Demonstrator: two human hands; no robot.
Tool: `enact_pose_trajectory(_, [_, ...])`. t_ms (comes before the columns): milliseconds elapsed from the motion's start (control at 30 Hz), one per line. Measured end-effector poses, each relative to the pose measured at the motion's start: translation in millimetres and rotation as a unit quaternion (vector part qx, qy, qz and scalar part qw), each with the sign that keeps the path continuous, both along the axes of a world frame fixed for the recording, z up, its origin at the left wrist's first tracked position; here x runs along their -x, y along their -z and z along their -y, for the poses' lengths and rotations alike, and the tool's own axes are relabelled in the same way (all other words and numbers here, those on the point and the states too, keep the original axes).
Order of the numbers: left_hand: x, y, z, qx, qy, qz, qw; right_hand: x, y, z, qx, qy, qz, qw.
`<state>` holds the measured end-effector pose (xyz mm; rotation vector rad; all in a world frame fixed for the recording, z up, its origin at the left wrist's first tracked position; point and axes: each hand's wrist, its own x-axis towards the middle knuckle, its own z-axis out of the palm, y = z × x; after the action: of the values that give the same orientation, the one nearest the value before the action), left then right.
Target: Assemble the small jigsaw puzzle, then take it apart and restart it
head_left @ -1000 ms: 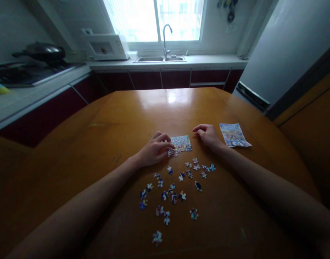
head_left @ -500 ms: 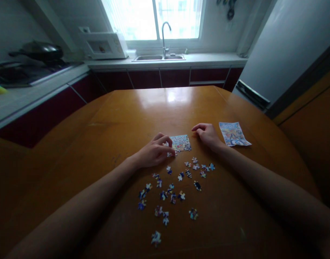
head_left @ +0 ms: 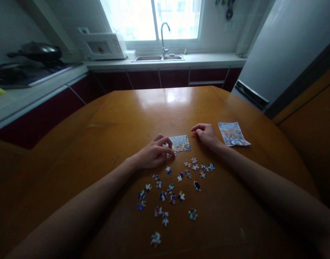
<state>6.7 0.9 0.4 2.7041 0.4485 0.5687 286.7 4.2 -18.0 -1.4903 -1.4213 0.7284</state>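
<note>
Joined puzzle: could split.
Left hand, fingers curled, hold unclear, might drag its edge; right hand likewise curled, hold unclear.

The table looks like glossy wood, the leaflet creased paper, the puzzle pieces card.
</note>
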Motion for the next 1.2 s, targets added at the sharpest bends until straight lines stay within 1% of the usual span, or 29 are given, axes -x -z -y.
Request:
enact_pose_trajectory(133, [1,0.0,0,0.008,-0.008,0.005,1.000,0,-0.2,0,0.005,-0.001,0.003,1.000])
enact_pose_trajectory(233, [1,-0.5,0,0.009,-0.003,0.012,1.000,0,0.7,0,0.008,-0.002,0.004,1.000])
enact_pose_trajectory(433, [0,-1.1,-1,0.005,-0.004,0.017,1.000,0,2.1,-2,0.015,-0.013,-0.016,1.000])
enact_pose_trajectory(500, [0,-0.4,-1,0.006,-0.009,0.016,1.000,0,-2.6,-2,0.002,-0.027,-0.003,1.000])
enact_pose_trajectory(600, [1,0.9,-1,0.007,-0.010,0.017,1.000,3,-18.9,7,-0.054,-0.053,0.058,0.995])
enact_pose_trajectory(700, [2,1.6,-1,0.008,-0.011,0.015,1.000,7,-41.9,25,-0.106,-0.084,0.129,0.982])
enact_pose_trajectory(767, [2,1.9,-1,0.006,-0.014,0.017,1.000,9,-54.9,43,-0.109,-0.108,0.155,0.976])
enact_pose_trajectory(833, [1,2.1,-1,0.003,-0.015,0.021,1.000,7,-61.8,63,-0.100,-0.128,0.183,0.970])
enact_pose_trajectory(933, [0,2.4,-1,0.002,-0.014,0.026,1.000,1,-58.3,95,-0.075,-0.146,0.229,0.960])
enact_pose_trajectory(1067, [-1,2.7,-1,0.003,-0.010,0.028,1.000,-7,-41.3,132,-0.023,-0.156,0.298,0.941])
enact_pose_trajectory(1200, [-1,2.3,-1,0.000,-0.010,0.031,0.999,-4,-31.3,155,0.002,-0.170,0.358,0.918])
